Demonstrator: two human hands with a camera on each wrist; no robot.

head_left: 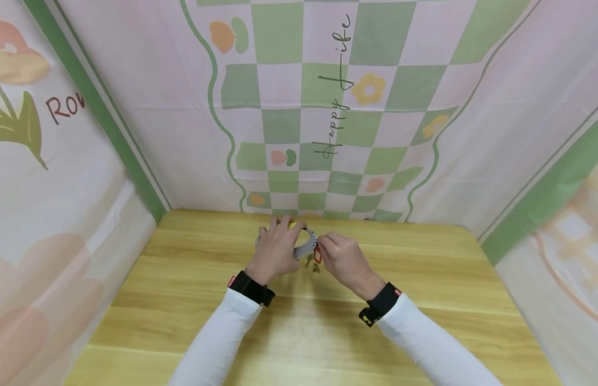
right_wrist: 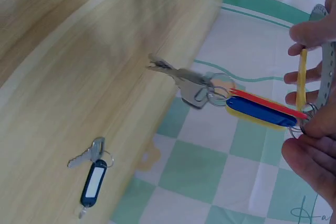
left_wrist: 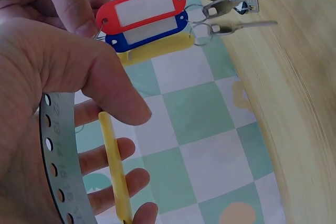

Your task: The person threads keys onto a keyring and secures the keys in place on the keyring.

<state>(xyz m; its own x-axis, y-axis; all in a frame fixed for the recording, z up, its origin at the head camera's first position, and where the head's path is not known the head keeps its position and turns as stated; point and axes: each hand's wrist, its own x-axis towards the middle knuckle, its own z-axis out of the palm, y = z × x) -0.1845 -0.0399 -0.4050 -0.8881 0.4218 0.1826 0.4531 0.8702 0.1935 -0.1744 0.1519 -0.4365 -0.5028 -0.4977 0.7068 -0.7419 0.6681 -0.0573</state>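
Note:
My left hand [head_left: 277, 249] grips a grey key-holder ring [head_left: 306, 249] with numbered holes along its band, visible in the left wrist view. A yellow key tag [left_wrist: 114, 169] shows edge-on in front of its fingers. At the ring's right side, my right hand [head_left: 344, 260] pinches small wire loops with thumb and fingers. From these loops extend a red key tag [left_wrist: 144, 10], a blue key tag [left_wrist: 149, 31] and another yellow key tag [left_wrist: 160, 48], stacked together. Metal keys [right_wrist: 191, 87] dangle from the tags' far ends. The right fingertips partly hide the loops.
On the wooden table [head_left: 207, 332] lies a loose key [right_wrist: 95, 150] with a dark tag [right_wrist: 94, 182], seen in the right wrist view. A checkered, printed cloth [head_left: 328, 91] hangs along the table's back edge, with more printed cloth at both sides.

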